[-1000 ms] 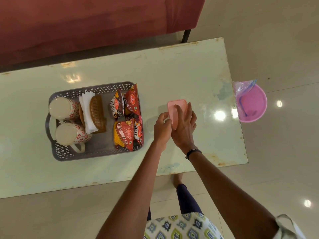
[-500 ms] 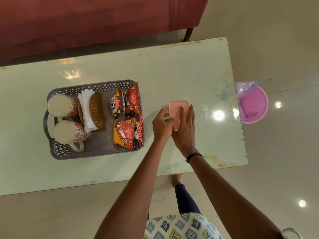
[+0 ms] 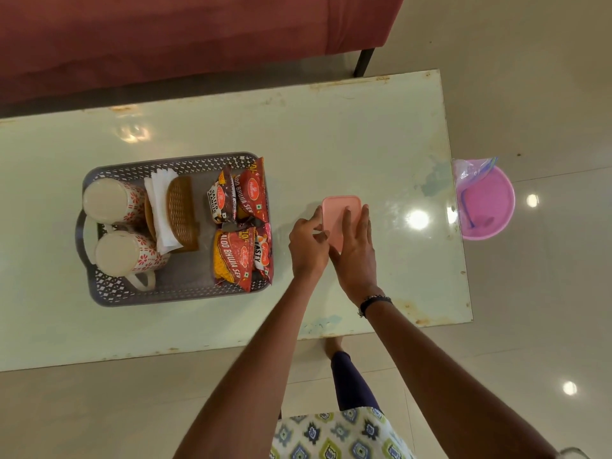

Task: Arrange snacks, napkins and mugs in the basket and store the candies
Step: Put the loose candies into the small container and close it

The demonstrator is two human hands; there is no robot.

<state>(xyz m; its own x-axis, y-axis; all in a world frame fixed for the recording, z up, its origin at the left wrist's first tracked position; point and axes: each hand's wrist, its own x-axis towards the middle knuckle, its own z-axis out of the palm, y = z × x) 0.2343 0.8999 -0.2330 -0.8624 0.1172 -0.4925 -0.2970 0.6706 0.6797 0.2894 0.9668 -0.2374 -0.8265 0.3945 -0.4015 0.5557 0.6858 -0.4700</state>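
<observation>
A grey perforated basket stands on the pale table. Inside it lie two flower-patterned mugs on their sides, white napkins in a wicker holder, and several red snack packets. To the right of the basket sits a pink lidded box. My right hand rests flat on its lid. My left hand grips the box's left edge with its fingertips. The box's contents are hidden.
A pink bin with a clear zip bag on its rim stands on the floor past the table's right end. A maroon sofa runs behind the table. My leg and foot show below the table's near edge.
Both hands stay on the pink box. My right hand has flattened on the lid and my left fingers have shifted along its left edge. The view has drifted slightly.
</observation>
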